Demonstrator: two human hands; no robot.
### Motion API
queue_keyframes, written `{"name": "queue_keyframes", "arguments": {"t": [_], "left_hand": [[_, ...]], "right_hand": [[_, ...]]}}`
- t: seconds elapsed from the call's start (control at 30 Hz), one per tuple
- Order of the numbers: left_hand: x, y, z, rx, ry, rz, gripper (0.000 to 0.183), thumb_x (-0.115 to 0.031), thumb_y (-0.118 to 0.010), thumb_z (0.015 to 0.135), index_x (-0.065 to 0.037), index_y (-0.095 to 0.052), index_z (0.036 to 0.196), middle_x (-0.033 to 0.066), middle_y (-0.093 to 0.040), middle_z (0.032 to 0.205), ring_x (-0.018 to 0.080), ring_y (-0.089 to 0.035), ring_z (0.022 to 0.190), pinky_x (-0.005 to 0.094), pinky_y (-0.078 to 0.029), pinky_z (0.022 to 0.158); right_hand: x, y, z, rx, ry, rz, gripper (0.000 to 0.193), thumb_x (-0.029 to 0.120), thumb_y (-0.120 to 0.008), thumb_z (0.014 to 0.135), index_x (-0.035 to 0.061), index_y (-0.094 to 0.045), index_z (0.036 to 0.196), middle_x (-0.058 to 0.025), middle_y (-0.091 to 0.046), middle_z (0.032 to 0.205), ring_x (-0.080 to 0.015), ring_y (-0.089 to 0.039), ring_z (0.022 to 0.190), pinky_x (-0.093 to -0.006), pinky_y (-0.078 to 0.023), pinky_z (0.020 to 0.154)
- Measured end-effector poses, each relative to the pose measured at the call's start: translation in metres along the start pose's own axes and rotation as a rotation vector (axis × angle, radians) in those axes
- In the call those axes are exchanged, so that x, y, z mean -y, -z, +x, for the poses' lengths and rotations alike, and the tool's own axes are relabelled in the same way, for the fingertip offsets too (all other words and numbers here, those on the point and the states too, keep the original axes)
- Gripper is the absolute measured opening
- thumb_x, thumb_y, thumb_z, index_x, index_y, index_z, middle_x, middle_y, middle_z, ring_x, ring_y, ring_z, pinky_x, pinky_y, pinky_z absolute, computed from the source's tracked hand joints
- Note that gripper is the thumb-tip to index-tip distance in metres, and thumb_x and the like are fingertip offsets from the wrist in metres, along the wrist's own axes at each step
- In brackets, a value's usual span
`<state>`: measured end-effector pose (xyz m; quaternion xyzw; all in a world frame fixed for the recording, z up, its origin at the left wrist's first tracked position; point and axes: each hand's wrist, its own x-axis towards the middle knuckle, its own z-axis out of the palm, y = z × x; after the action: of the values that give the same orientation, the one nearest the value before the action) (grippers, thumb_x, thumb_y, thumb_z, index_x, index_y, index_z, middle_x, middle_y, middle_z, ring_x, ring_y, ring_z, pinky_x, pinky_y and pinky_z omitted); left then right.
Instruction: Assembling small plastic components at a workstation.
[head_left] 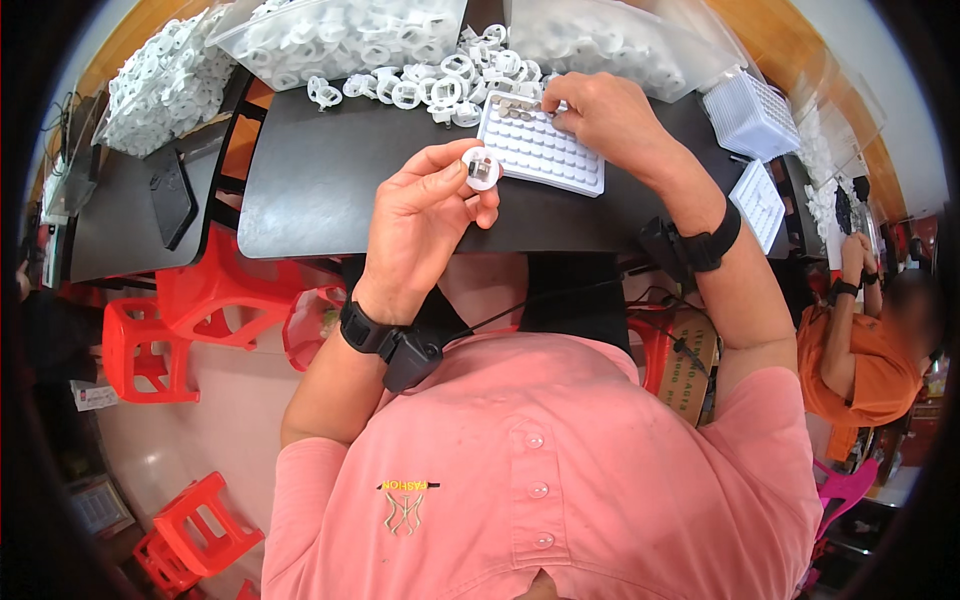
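Note:
My left hand [425, 215] pinches a small white round plastic part [481, 168] between thumb and fingers, raised over the table's near edge. A dark piece and some metallic bits show inside that part. Just right of it lies a white tray [550, 155] with rows of round pockets. Several small silvery discs [515, 108] sit at the tray's far left corner. Over the tray's far edge is my right hand [610, 118], its fingers closed together at the pockets; what is between the fingertips is hidden. A heap of white ring-shaped parts [445, 92] lies beyond the tray.
Clear bins [340, 45] full of white parts line the table's far side. A stack of trays [750, 115] and a loose tray [758, 205] are at the right. Red stools [150, 350] stand at the left. A person in orange [855, 360] works at the far right.

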<state>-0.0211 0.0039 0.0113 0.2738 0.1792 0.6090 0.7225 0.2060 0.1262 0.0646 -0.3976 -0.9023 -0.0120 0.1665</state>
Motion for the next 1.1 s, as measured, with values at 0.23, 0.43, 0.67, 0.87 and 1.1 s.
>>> {"name": "queue_keyframes", "arguments": {"t": [0.23,0.43,0.67,0.87,1.1], "left_hand": [[-0.001,-0.001,0.002,0.024,-0.002,-0.006,0.027,-0.01,-0.06,0.098,0.005,-0.062,0.12,0.0179,-0.067,0.102,0.0257,-0.064,0.084,0.0362,-0.049,0.07],[-0.001,0.002,0.001,0.01,-0.007,-0.045,0.026,-0.009,-0.059,0.098,0.004,-0.061,0.121,0.0181,-0.067,0.104,0.0254,-0.064,0.083,0.0361,-0.049,0.071],[0.0,-0.007,0.001,-0.134,-0.067,-0.092,0.03,-0.012,-0.057,0.1,0.002,-0.055,0.126,0.0191,-0.067,0.107,0.0301,-0.067,0.096,0.042,-0.056,0.087],[-0.001,-0.009,-0.003,-0.149,-0.077,-0.087,0.031,-0.016,-0.058,0.099,0.0,-0.054,0.126,0.0188,-0.067,0.106,0.0298,-0.067,0.097,0.0397,-0.057,0.086],[-0.001,-0.011,-0.006,-0.114,-0.097,-0.08,0.031,-0.017,-0.058,0.099,0.0,-0.055,0.125,0.0176,-0.066,0.106,0.028,-0.067,0.095,0.0391,-0.057,0.084]], "right_hand": [[0.013,0.001,0.0,-0.016,-0.033,-0.038,0.013,0.004,-0.058,0.082,0.0068,-0.07,0.088,-0.0173,-0.07,0.085,-0.0377,-0.068,0.08,-0.048,-0.051,0.069],[0.051,0.029,-0.024,-0.136,-0.069,0.076,0.01,0.006,-0.056,0.085,0.006,-0.065,0.09,-0.0158,-0.069,0.084,-0.0395,-0.066,0.08,-0.0475,-0.05,0.069],[0.138,0.006,-0.048,0.096,-0.113,1.036,0.006,0.006,-0.062,0.088,0.0008,-0.063,0.09,-0.0086,-0.06,0.076,-0.0141,-0.055,0.068,-0.0285,-0.045,0.064],[0.156,-0.035,-0.051,-0.16,-0.1,0.907,0.007,0.003,-0.067,0.084,0.002,-0.066,0.09,-0.0073,-0.062,0.079,-0.0173,-0.059,0.067,-0.0301,-0.047,0.061],[0.147,-0.031,-0.053,-0.161,0.018,0.918,0.013,0.0,-0.069,0.082,0.0025,-0.07,0.094,-0.006,-0.062,0.083,-0.0176,-0.06,0.073,-0.0291,-0.048,0.067]]}}
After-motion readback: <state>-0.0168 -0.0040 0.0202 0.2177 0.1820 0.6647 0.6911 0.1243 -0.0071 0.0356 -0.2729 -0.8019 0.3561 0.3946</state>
